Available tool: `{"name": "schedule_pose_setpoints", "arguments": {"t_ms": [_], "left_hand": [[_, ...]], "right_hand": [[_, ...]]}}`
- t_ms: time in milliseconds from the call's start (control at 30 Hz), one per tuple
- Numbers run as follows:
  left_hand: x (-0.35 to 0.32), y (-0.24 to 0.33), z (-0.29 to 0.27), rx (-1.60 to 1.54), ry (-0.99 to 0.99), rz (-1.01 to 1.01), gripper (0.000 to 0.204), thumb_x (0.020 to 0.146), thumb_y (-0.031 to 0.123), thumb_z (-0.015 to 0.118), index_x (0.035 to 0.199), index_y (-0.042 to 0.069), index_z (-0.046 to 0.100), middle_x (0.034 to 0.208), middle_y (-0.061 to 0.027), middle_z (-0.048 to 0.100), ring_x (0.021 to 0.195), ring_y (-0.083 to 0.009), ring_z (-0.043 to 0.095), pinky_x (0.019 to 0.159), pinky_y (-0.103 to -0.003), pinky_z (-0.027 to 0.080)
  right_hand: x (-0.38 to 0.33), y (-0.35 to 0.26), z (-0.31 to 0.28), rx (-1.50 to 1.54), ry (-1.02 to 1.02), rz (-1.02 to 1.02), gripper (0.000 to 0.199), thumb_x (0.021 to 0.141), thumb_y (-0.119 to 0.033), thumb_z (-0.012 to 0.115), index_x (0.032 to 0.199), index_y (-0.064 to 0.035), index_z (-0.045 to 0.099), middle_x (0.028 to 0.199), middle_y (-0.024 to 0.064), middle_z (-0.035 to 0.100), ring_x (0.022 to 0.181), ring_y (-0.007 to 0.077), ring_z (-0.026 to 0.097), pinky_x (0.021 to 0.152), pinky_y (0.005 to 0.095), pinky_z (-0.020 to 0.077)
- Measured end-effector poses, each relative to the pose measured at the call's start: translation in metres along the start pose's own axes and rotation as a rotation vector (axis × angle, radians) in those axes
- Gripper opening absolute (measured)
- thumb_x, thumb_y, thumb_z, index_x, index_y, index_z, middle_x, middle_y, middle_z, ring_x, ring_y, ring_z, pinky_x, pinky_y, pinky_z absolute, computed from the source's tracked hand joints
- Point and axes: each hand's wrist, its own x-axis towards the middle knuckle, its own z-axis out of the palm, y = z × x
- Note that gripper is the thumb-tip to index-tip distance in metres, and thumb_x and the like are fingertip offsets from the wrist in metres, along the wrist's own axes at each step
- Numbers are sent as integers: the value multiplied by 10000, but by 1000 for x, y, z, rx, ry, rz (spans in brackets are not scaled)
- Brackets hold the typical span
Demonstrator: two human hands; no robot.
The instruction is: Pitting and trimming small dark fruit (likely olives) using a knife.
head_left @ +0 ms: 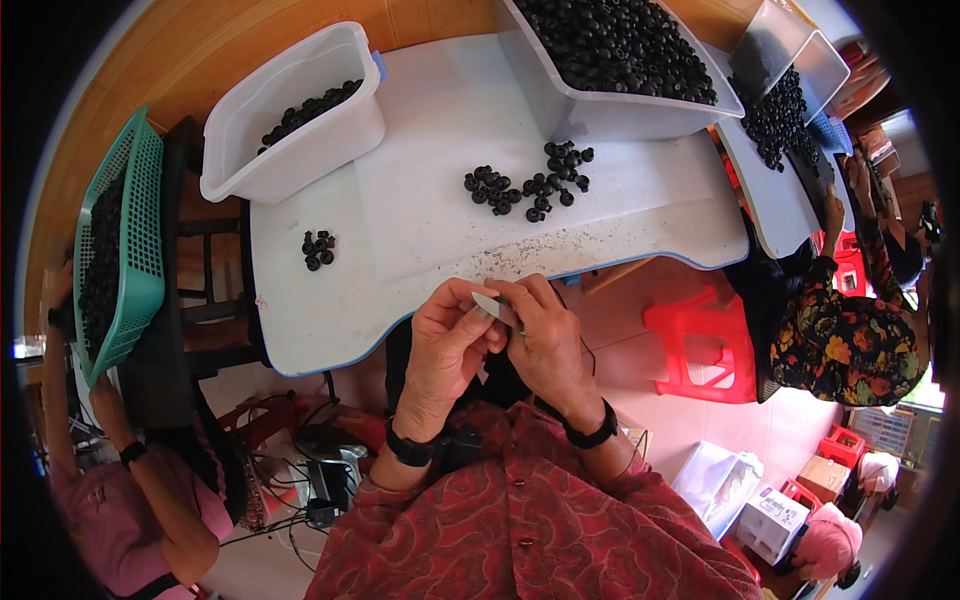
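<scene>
Just past the near edge of the white table point(310, 335), my two hands meet in front of my body. My right hand point(545, 345) is closed round a small knife point(493, 307), its short silvery blade pointing toward my left thumb. The fingers of my left hand point(447, 340) are pinched together at the blade; whatever they grip is hidden behind thumb and fingertips. Beyond my hands, small black round parts point(489, 187) lie in a loose cluster, and a smaller group of black parts point(318, 248) sits to the left. Dark crumbs point(520, 255) are scattered along the near table edge.
A large white bin point(640, 120) full of black parts stands far right; a white tub point(290, 165) with fewer stands far left. At the left, a person holds a green basket point(140, 250). On the right are a red stool point(705, 345) and other people at a table.
</scene>
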Motion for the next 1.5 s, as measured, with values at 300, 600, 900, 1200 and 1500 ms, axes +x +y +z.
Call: {"name": "schedule_pose_setpoints", "arguments": {"t_ms": [300,600,900,1200,1500], "left_hand": [[-5,8,3,103,-21,26,116,898,50,604,996,-7,581,821,-59,590,659,-116,560,570,-246,459],[-4,-1,-1,37,64,-33,111,902,68,605,977,-12,586,804,-78,614,621,-110,542,552,-252,456],[-3,-3,1,15,77,-45,85,905,63,599,969,9,591,713,-37,577,607,-110,536,541,-253,450],[-3,-2,-3,-12,114,-69,76,903,60,599,949,0,590,759,-57,609,604,-111,545,544,-249,458],[-3,-4,-1,-72,181,-34,69,912,60,585,966,16,584,785,-59,613,643,-111,557,594,-236,464]], "right_hand": [[0,4,-1,45,-88,73,370,731,47,550,1076,-55,633,879,125,582,699,323,617,605,397,502],[2,3,-4,665,19,342,138,911,-101,590,986,8,631,748,16,588,671,76,524,571,230,410],[2,0,-16,931,-97,415,132,907,-114,623,909,17,607,771,48,647,695,67,588,657,213,482],[4,-5,-19,836,-125,395,107,920,-94,581,919,13,589,772,47,655,709,70,590,646,224,480],[-1,-2,-9,292,-48,63,226,818,34,527,1035,-3,578,883,147,564,774,305,613,645,351,499]]}}
